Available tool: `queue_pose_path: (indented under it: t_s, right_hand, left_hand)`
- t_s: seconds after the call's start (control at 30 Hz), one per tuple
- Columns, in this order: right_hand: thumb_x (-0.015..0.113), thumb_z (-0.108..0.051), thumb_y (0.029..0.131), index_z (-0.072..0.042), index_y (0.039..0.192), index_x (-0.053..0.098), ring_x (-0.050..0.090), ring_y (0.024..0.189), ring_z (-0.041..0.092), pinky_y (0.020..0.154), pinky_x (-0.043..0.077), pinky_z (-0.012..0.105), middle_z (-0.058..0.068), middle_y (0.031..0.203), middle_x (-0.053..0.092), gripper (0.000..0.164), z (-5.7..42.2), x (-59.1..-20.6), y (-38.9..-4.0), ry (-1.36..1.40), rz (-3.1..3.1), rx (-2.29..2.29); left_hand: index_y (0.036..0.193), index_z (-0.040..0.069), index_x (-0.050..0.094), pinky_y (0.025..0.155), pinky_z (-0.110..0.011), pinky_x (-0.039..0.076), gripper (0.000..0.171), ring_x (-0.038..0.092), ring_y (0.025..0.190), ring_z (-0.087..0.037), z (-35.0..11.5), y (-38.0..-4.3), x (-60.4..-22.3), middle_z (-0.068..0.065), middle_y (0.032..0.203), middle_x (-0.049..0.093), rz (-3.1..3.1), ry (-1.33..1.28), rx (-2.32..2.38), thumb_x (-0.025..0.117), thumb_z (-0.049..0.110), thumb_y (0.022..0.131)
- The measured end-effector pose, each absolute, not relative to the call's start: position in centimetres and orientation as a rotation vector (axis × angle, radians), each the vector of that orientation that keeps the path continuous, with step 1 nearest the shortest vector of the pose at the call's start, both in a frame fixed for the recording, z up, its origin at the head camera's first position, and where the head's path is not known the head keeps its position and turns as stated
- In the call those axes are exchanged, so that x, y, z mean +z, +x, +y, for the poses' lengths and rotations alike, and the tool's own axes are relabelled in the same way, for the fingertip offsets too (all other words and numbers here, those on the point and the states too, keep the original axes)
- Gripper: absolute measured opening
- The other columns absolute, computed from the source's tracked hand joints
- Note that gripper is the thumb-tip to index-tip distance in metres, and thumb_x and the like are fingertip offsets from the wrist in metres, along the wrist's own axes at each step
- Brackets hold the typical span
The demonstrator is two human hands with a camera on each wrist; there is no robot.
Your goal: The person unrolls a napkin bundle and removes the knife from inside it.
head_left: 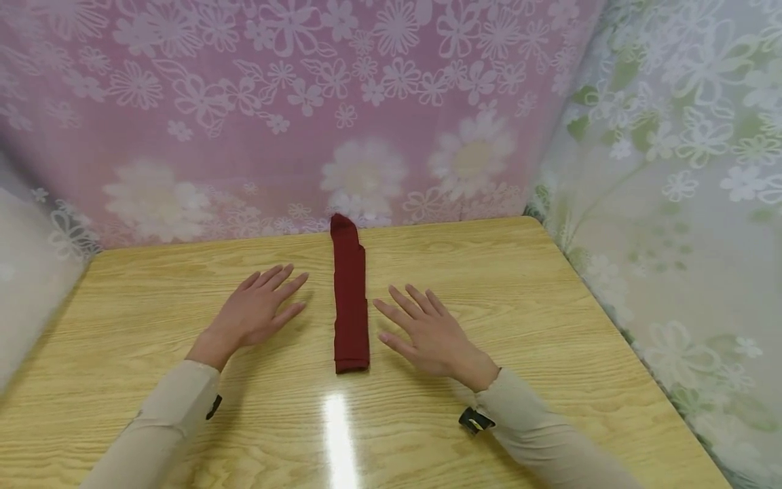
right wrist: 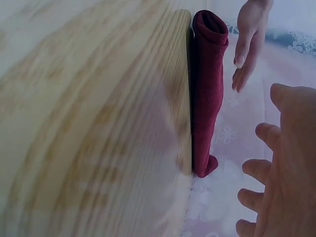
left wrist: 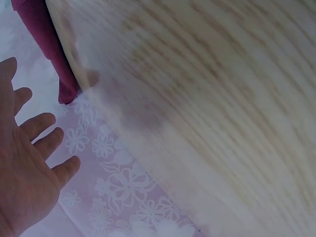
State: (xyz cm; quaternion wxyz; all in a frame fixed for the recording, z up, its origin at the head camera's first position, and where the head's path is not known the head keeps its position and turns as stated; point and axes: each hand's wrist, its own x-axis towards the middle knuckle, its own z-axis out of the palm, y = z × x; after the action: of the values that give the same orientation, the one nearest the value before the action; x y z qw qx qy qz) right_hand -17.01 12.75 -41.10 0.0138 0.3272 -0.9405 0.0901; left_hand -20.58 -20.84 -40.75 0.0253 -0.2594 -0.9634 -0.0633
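A dark red folded cloth (head_left: 350, 299) is laid on the wooden table (head_left: 550, 305), long axis running near to far. It is flanked by the left hand (head_left: 259, 305) and right hand (head_left: 430, 333), both flat-fingered, empty, about equally near.

Both wrist views blur the wooden table (left wrist: 207, 98) (grain smeared), and the left one crops the red cloth (left wrist: 49, 44).
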Motion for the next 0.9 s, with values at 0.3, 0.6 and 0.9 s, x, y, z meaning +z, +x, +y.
queue_pose_path:
  t_s: [0.3,0.6,0.9]
  right_hand:
    - [0.021,-0.059,0.1,-0.033,0.154,0.02,0.009,0.144,0.026,0.114,0.007,0.049,0.001,0.158,0.017,0.06,11.6,-41.1,-16.8,1.041,-2.949,0.265]
    - [0.023,-0.06,0.099,-0.036,0.153,0.021,0.01,0.144,0.028,0.114,0.008,0.048,0.002,0.158,0.018,0.059,10.5,-41.5,-16.7,1.048,-2.946,0.249]
    - [0.021,-0.061,0.099,-0.035,0.153,0.022,0.012,0.144,0.028,0.114,0.007,0.048,0.003,0.157,0.02,0.06,10.0,-41.6,-16.9,1.068,-2.953,0.237]
  left_hand:
    - [0.151,0.018,0.033,0.111,-0.055,0.017,0.059,0.023,0.14,-0.033,-19.9,-21.5,-40.6,-0.015,0.153,0.029,-2.997,-0.829,-0.19,0.04,0.048,0.101]
    - [0.151,0.018,0.033,0.111,-0.054,0.018,0.059,0.024,0.14,-0.032,-19.1,-22.3,-40.8,-0.014,0.153,0.029,-2.999,-0.853,-0.199,0.039,0.049,0.101]
    - [0.151,0.018,0.034,0.111,-0.054,0.019,0.058,0.024,0.14,-0.031,-18.4,-23.5,-41.2,-0.014,0.152,0.03,-3.006,-0.881,-0.182,0.038,0.049,0.101]
